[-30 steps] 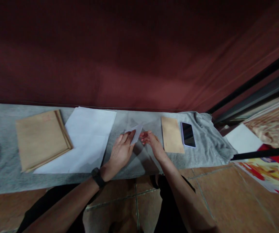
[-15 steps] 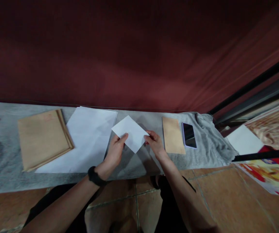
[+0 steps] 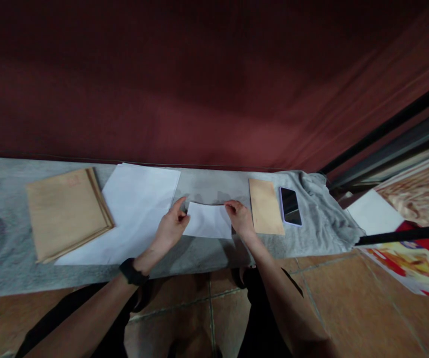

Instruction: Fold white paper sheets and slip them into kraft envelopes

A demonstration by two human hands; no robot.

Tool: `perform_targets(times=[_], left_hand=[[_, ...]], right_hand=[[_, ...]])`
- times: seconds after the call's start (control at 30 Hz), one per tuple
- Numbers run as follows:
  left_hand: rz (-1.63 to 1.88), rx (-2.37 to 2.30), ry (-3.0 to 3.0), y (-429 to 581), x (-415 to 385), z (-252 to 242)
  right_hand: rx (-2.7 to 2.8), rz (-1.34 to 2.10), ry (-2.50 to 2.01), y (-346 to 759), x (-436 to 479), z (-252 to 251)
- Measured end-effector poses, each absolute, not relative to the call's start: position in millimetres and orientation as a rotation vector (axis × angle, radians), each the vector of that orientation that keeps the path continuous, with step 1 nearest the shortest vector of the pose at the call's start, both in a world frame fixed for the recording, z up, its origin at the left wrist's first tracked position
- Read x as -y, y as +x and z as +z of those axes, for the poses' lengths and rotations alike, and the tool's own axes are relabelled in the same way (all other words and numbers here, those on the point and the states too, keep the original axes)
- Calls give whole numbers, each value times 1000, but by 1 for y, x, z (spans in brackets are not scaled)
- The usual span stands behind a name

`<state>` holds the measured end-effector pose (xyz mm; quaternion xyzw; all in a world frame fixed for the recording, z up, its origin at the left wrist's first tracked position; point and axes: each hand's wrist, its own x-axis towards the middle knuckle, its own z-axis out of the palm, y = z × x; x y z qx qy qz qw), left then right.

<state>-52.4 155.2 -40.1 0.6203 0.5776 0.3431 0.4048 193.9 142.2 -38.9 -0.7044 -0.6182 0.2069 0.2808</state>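
Observation:
A small white sheet of paper [image 3: 209, 222] is in front of me, its long side running left to right. My right hand [image 3: 241, 219] pinches its upper right corner between thumb and fingers. At the sheet's left end is my left hand [image 3: 171, 224], with the index finger stretched out and the thumb apart from it. The thumb tip is close to the sheet's left edge; I cannot tell whether it touches. Just right of my right hand lies a brown envelope [image 3: 267, 209].
Large white sheets [image 3: 140, 199] lie left of my hands, partly under a stack of brown envelopes [image 3: 67, 214]. A phone [image 3: 290, 206] lies right of the single envelope. Grey cloth [image 3: 317, 219] covers the surface, with a dark red wall [image 3: 199, 129] behind it.
The small sheet has turned from a diamond angle to nearly straight and looks lower. My left hand has let go of its lower left edge and spread its fingers; my right hand still grips a corner.

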Motion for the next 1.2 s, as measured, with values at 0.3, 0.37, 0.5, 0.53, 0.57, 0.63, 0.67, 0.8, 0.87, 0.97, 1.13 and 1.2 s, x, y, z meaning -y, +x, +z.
perform_targets(times=[0.3, 0.37, 0.5, 0.53, 0.57, 0.63, 0.67, 0.8, 0.87, 0.97, 1.13, 1.2], left_hand=[[541, -1722, 1934, -53, -158, -39], [501, -1754, 1982, -52, -157, -38], [366, -1825, 2038, -48, -154, -32], [330, -1832, 2034, -47, -154, -30], [300, -1834, 2027, -46, -153, -28], [256, -1825, 2020, -45, -153, -24], [233, -1821, 2022, -44, -152, -23], [155, -1854, 2075, -44, -147, -21], [223, -1849, 2188, -42, -142, -23], [426, -1718, 2411, -36, -133, -32], [555, -1351, 2634, -21, -119, -58], [512, -1350, 2650, -19, -117, -67]], right_hand=[[1855, 243, -2046, 174, -135, -39], [1898, 157, -1986, 168, -131, -40], [2039, 227, -1783, 148, -119, -48], [2082, 252, -1746, 143, -115, -50], [2124, 265, -1725, 138, -112, -53], [2182, 265, -1726, 132, -106, -59], [2194, 258, -1739, 130, -103, -61], [2181, 231, -1788, 132, -100, -66], [2179, 213, -1792, 134, -101, -66], [2207, 182, -1788, 135, -101, -65], [2306, 128, -1768, 136, -100, -70], [2299, 109, -1774, 137, -100, -72]])
